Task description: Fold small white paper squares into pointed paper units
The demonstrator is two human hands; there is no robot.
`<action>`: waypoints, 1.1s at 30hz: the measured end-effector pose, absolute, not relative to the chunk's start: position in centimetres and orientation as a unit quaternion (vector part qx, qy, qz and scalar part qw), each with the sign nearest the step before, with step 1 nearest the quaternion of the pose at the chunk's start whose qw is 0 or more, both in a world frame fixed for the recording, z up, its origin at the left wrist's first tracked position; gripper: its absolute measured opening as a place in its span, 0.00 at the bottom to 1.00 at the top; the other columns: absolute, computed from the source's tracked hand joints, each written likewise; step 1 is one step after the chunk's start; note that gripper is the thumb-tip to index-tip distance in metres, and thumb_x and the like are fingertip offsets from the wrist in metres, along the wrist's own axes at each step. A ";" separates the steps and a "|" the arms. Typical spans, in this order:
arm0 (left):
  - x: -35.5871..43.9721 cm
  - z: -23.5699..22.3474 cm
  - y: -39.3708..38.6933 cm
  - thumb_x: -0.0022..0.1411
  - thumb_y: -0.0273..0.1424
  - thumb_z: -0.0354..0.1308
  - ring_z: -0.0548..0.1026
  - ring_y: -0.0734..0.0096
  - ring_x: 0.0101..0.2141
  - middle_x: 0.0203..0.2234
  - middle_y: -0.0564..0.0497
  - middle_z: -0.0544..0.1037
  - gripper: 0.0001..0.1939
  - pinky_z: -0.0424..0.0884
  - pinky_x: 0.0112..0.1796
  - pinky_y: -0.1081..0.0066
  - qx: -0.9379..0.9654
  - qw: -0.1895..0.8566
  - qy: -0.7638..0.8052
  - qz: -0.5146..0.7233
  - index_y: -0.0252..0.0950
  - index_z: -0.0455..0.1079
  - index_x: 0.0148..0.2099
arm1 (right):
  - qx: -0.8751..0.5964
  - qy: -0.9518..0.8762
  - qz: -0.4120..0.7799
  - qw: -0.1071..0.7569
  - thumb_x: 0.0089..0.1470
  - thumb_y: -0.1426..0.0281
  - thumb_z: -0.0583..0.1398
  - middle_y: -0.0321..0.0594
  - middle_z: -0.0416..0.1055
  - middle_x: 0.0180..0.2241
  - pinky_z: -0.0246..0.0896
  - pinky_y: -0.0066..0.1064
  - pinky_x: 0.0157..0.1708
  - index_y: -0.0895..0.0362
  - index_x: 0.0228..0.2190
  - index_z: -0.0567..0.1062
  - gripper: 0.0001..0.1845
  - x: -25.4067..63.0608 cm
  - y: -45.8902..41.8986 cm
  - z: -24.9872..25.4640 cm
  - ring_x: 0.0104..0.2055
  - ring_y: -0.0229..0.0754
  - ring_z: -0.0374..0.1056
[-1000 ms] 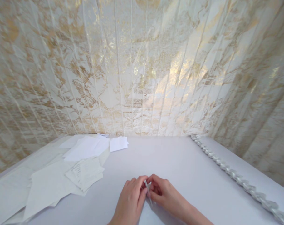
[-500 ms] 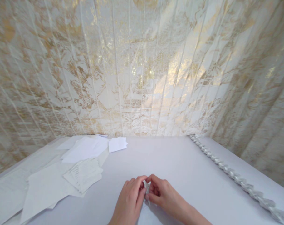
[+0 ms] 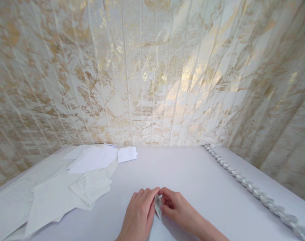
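1. My left hand (image 3: 141, 209) is curled, its thumb and forefinger pinching the left edge of a small paper piece; the fingers hide much of that grip.
2. My right hand (image 3: 176, 204) pinches the same piece from the other side, thumb on its right edge, remaining fingers bent inward. The two forefingers meet just above it.
3. The folded paper piece (image 3: 158, 206) is between my hands, low over the surface (image 3: 177, 174). It looks like a narrow, slanted diamond, greyish-white and darker than the surface, with a pointed lower end. Finer creases are too small to tell.
4. To my left lie overlapping large sheets (image 3: 52, 197), with a fanned stack of printed slips (image 3: 94, 185) on them; brighter white sheets (image 3: 92, 159) and a small white stack (image 3: 127, 154) lie farther back.
5. To my right, a silvery-grey braid-like chain (image 3: 253, 189) runs diagonally.
6. Behind everything hangs a gold-patterned curtain (image 3: 152, 83).
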State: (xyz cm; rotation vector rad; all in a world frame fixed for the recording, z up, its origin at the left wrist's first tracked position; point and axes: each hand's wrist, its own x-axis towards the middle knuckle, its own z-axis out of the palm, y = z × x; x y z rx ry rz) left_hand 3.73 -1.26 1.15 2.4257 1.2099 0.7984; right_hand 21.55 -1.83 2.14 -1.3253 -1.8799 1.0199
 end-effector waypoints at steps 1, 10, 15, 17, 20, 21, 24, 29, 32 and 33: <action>3.8 1.1 -1.3 0.67 0.23 0.45 0.74 0.56 0.43 0.44 0.48 0.77 0.21 0.68 0.43 0.56 0.850 0.147 0.426 0.273 0.43 0.65 0.59 | -0.503 -0.711 0.382 0.309 0.47 0.83 0.54 0.25 0.59 0.22 0.48 0.23 0.23 0.56 0.38 0.71 0.17 21.5 -1.8 2.1 0.24 0.32 0.56; 3.9 0.6 -1.1 0.57 0.16 0.49 0.73 0.62 0.39 0.36 0.51 0.76 0.17 0.66 0.41 0.62 0.810 0.194 0.482 0.273 0.39 0.68 0.44 | -0.521 -0.711 0.341 0.327 0.47 0.82 0.53 0.27 0.62 0.21 0.51 0.24 0.26 0.56 0.35 0.75 0.16 21.3 -2.2 2.2 0.25 0.34 0.59; 3.5 1.3 -0.9 0.54 0.12 0.50 0.72 0.63 0.40 0.35 0.53 0.75 0.17 0.65 0.41 0.64 0.827 0.187 0.466 0.252 0.39 0.68 0.36 | -0.543 -0.713 0.310 0.316 0.47 0.81 0.56 0.30 0.66 0.24 0.54 0.25 0.28 0.57 0.32 0.77 0.14 21.5 -2.6 2.1 0.26 0.36 0.62; 3.2 1.5 -0.9 0.56 0.12 0.52 0.72 0.64 0.41 0.38 0.54 0.76 0.16 0.65 0.41 0.64 0.849 0.175 0.436 0.241 0.38 0.69 0.36 | -0.544 -0.723 0.290 0.311 0.46 0.83 0.56 0.32 0.69 0.29 0.56 0.25 0.29 0.56 0.32 0.77 0.14 21.8 -2.7 2.1 0.27 0.35 0.63; 2.7 1.5 -1.0 0.62 0.15 0.55 0.72 0.65 0.43 0.42 0.56 0.78 0.12 0.65 0.43 0.64 0.886 0.147 0.377 0.225 0.39 0.71 0.38 | -0.532 -0.751 0.249 0.301 0.45 0.86 0.57 0.36 0.72 0.39 0.60 0.26 0.35 0.55 0.30 0.77 0.17 22.3 -3.0 2.2 0.34 0.37 0.68; 2.5 1.4 -1.1 0.64 0.17 0.56 0.72 0.65 0.44 0.44 0.57 0.79 0.11 0.65 0.43 0.64 0.896 0.134 0.362 0.222 0.39 0.72 0.39 | -0.523 -0.766 0.231 0.294 0.46 0.87 0.58 0.36 0.73 0.40 0.60 0.27 0.38 0.55 0.30 0.78 0.17 22.4 -3.0 2.2 0.38 0.39 0.68; 2.1 1.2 -1.4 0.67 0.23 0.56 0.72 0.63 0.44 0.48 0.57 0.79 0.08 0.67 0.44 0.63 0.919 0.087 0.332 0.195 0.40 0.73 0.44 | -0.483 -0.822 0.159 0.257 0.52 0.85 0.60 0.36 0.76 0.41 0.61 0.31 0.43 0.53 0.30 0.78 0.15 22.5 -3.1 2.2 0.43 0.43 0.67; 1.7 0.6 -1.8 0.67 0.25 0.56 0.72 0.61 0.47 0.54 0.52 0.76 0.12 0.70 0.46 0.63 0.938 0.029 0.314 0.147 0.38 0.71 0.52 | -0.448 -0.864 0.088 0.214 0.51 0.87 0.57 0.35 0.78 0.44 0.63 0.36 0.45 0.55 0.30 0.77 0.16 22.0 -3.3 2.0 0.43 0.46 0.67; 1.6 0.6 -2.0 0.64 0.23 0.57 0.72 0.59 0.48 0.56 0.50 0.74 0.16 0.71 0.46 0.63 0.940 0.018 0.316 0.127 0.36 0.70 0.54 | -0.451 -0.861 0.106 0.210 0.44 0.89 0.56 0.36 0.79 0.44 0.63 0.37 0.47 0.54 0.34 0.78 0.22 22.0 -3.8 2.1 0.45 0.47 0.67; 1.7 0.8 -2.0 0.63 0.21 0.57 0.72 0.59 0.47 0.56 0.50 0.74 0.18 0.71 0.46 0.62 0.939 0.026 0.322 0.120 0.37 0.70 0.54 | -0.453 -0.858 0.121 0.210 0.43 0.89 0.55 0.36 0.79 0.45 0.62 0.38 0.49 0.54 0.37 0.78 0.25 22.1 -4.0 2.2 0.47 0.47 0.67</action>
